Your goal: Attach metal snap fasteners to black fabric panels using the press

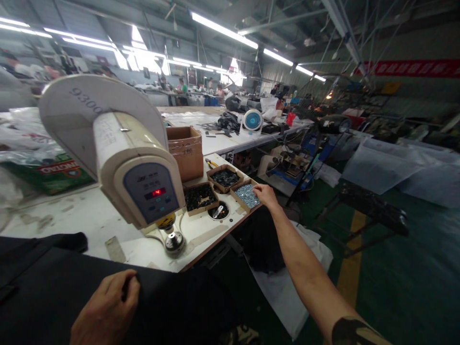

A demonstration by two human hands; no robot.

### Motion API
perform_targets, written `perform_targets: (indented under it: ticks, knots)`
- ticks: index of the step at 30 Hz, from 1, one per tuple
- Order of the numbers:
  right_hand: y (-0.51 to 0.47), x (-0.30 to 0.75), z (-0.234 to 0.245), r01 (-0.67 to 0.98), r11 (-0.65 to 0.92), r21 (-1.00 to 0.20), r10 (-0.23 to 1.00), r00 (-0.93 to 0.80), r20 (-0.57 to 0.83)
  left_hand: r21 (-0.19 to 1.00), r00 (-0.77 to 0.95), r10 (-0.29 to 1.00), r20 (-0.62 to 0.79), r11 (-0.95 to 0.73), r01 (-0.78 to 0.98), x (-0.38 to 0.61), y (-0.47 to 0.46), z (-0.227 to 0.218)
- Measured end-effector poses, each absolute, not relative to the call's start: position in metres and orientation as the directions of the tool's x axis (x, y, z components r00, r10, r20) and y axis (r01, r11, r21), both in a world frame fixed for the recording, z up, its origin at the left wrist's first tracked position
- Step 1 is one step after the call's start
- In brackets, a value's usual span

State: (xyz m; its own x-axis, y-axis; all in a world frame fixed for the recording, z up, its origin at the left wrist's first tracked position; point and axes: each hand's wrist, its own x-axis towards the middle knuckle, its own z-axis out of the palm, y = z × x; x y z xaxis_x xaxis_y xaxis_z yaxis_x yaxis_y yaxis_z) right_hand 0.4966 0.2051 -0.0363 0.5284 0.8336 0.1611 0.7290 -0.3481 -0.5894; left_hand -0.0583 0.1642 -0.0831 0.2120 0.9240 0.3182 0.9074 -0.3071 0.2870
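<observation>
My right hand (265, 195) reaches out to a shallow cardboard tray (247, 208) of small silvery metal pieces (246, 194). Its fingers are bent together at the tray's right side; what is between the fingertips is too small to make out. My left hand (108, 304) lies low in front of me, fingers curled and closed on black fabric (168, 292), which spreads over the table's near edge. Ahead of it stands a cream press machine (140, 158) with a lit red display and a round metal die (174, 243) underneath.
Two cardboard trays of black small parts (200, 197) (224, 177) sit beside the silvery pieces. Near them are a round hole (219, 210) in the tabletop, yellow-handled pliers (211, 163) and a cardboard box (185, 153). A blue-faced fan (252, 120) stands farther back; a black stool (370, 208) is right.
</observation>
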Motion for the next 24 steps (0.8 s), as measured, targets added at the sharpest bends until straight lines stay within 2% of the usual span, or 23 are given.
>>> perform_targets:
  ticks: [4, 10, 14, 18, 20, 24]
  knots:
    - [0.2, 0.489, -0.032, 0.698, -0.282, -0.658, 0.8, 0.549, 0.24, 0.231, 0.206, 0.927, 0.312, -0.285, 0.93, -0.048, 0.153, -0.064]
    - [0.209, 0.446, -0.034, 0.608, -0.091, -0.789, 0.827, 0.487, 0.281, 0.288, 0.137, 0.951, 0.278, -0.219, 0.932, -0.04, 0.147, -0.052]
    - [0.206, 0.365, -0.035, 0.373, 0.072, -0.925, 0.918, 0.337, 0.207, 0.296, 0.132, 0.952, 0.277, -0.216, 0.931, -0.042, 0.145, -0.051]
    - [0.194, 0.273, -0.036, 0.153, 0.095, -0.984, 0.99, 0.087, 0.109, 0.295, 0.148, 0.945, 0.293, -0.237, 0.926, -0.043, 0.145, -0.053]
    - [0.193, 0.24, -0.038, 0.13, 0.102, -0.986, 0.995, 0.004, 0.103, 0.297, 0.149, 0.941, 0.302, -0.242, 0.924, -0.043, 0.146, -0.055]
    - [0.199, 0.209, -0.045, 0.158, 0.129, -0.979, 0.992, -0.025, 0.127, 0.304, 0.147, 0.942, 0.303, -0.241, 0.922, -0.044, 0.147, -0.057]
